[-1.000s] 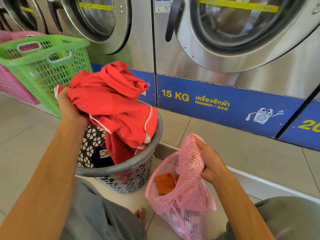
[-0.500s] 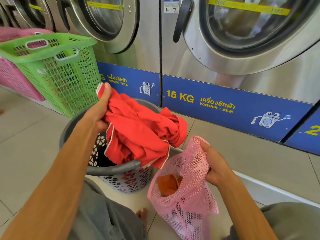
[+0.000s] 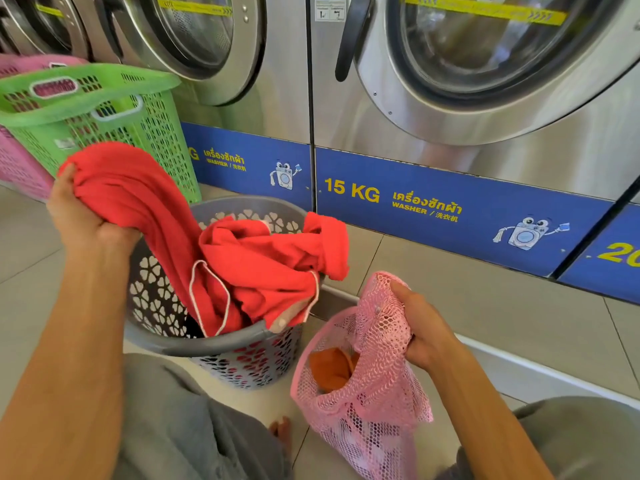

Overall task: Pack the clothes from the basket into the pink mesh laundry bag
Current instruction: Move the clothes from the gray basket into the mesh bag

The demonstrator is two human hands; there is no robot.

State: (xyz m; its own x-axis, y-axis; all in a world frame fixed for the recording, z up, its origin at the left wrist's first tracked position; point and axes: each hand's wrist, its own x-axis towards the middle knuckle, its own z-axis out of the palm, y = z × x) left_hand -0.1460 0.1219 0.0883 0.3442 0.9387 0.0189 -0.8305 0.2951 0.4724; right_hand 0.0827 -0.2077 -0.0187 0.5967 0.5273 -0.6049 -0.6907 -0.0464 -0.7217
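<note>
A round grey basket with flower-shaped holes stands on the floor in front of me. A red garment with white piping spills over its rim. My left hand grips one end of that garment up and to the left of the basket. To the right, my right hand grips the rim of the pink mesh laundry bag and holds its mouth open. An orange piece of clothing lies inside the bag. Something dark shows low inside the basket.
A green plastic basket and a pink basket stand at the left against a row of steel washing machines. My grey-clad legs frame a bare foot on the tiled floor.
My left hand has pulled the red garment's end out to the left, stretching the cloth, while its bulk has dropped onto the basket. My right hand keeps holding the bag.
</note>
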